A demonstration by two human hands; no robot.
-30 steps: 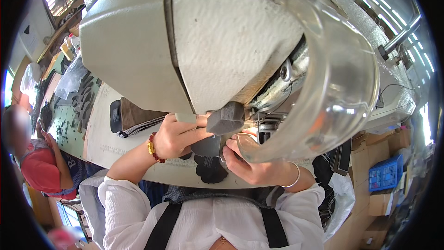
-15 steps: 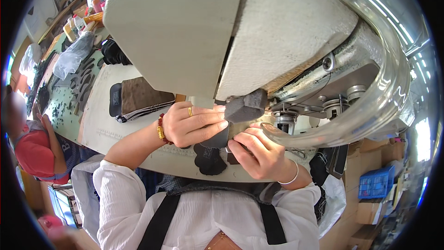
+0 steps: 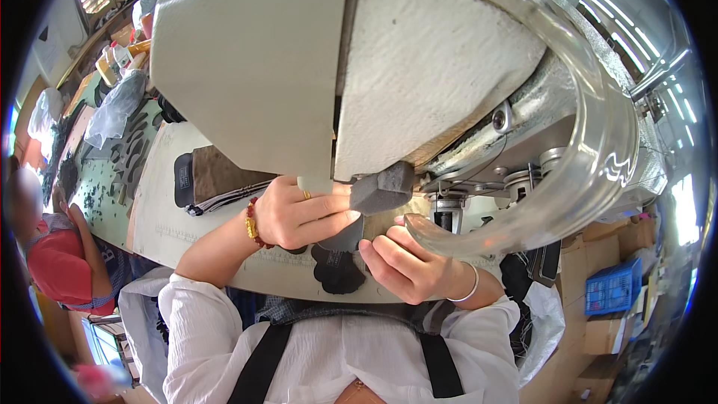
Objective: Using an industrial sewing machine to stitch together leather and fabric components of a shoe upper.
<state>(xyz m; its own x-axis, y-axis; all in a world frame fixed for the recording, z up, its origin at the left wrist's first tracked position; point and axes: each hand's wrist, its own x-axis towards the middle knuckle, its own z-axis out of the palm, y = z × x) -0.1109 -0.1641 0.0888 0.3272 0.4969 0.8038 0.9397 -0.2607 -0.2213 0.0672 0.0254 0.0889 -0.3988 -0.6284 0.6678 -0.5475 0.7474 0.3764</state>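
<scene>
Both hands meet under the head of a large grey machine (image 3: 314,60) that fills the upper part of the view. The left hand (image 3: 299,213) is curled, fingers pinched together on the upper edge of a dark grey cut piece (image 3: 342,238) of soft material; a ring shows on one finger and a red and gold bead bracelet (image 3: 252,223) circles the wrist. The right hand (image 3: 407,262) sits just right of and slightly below the left, its fingers bent and closed on the same piece from the other side, with a thin silver bangle (image 3: 470,286) on the wrist. The piece lies between the two hands, touching both, right under a dark grey foam block (image 3: 383,187) fixed at the machine's lower edge.

Just below the hands, a small stack of black scalloped pieces (image 3: 338,269) lies on the pale tabletop (image 3: 164,209). To the left of the left hand, a brown and black bundle of flat pieces (image 3: 213,179) rests on the same tabletop. Above and to the right of the right hand, a thick clear curved tube (image 3: 598,150) sweeps round the machine's metal parts. Far to the left of the hands, another person in a red top (image 3: 63,265) sits by a green table strewn with dark pieces (image 3: 131,153). Far to the right of the right hand stands a blue crate (image 3: 613,288) among cardboard boxes.
</scene>
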